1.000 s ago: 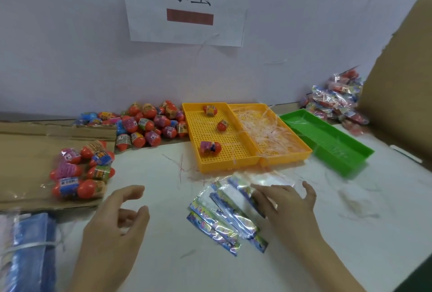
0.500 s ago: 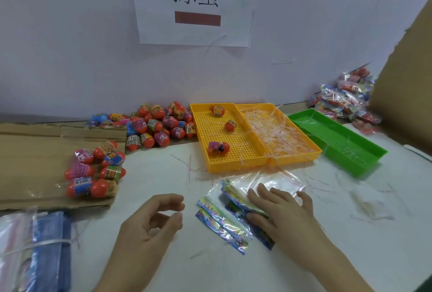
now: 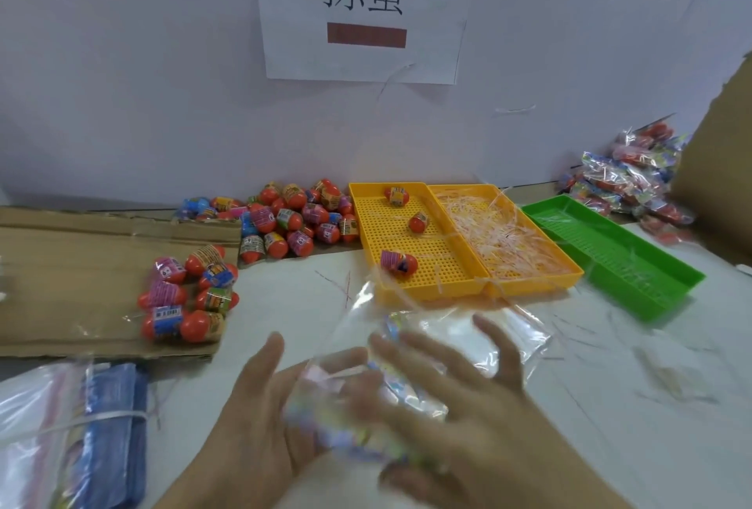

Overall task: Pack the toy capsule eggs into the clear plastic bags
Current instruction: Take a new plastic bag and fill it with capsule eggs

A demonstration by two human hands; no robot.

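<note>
A stack of clear plastic bags (image 3: 415,341) with colourful printed ends is raised off the table between my hands, blurred by motion. My right hand (image 3: 468,423) lies over the stack with fingers spread and its thumb tucked beneath, holding it. My left hand (image 3: 260,419) is flat against the stack's left side, fingers straight and partly seen through the plastic. Loose red toy capsule eggs (image 3: 293,219) are piled against the wall. Three more eggs (image 3: 398,262) lie in the yellow tray (image 3: 431,288). A filled bag of eggs (image 3: 187,297) rests on the cardboard (image 3: 61,264).
A green tray (image 3: 610,248) sits right of the yellow one, whose right half holds plastic strips. Packed bags (image 3: 630,183) are heaped at the back right beside a cardboard wall (image 3: 724,166). A tied bundle of bags (image 3: 101,427) lies at the near left.
The spread bags were gathered under my right hand and lifted. My left hand moved right and up to meet the stack. The camera view shifted slightly left.
</note>
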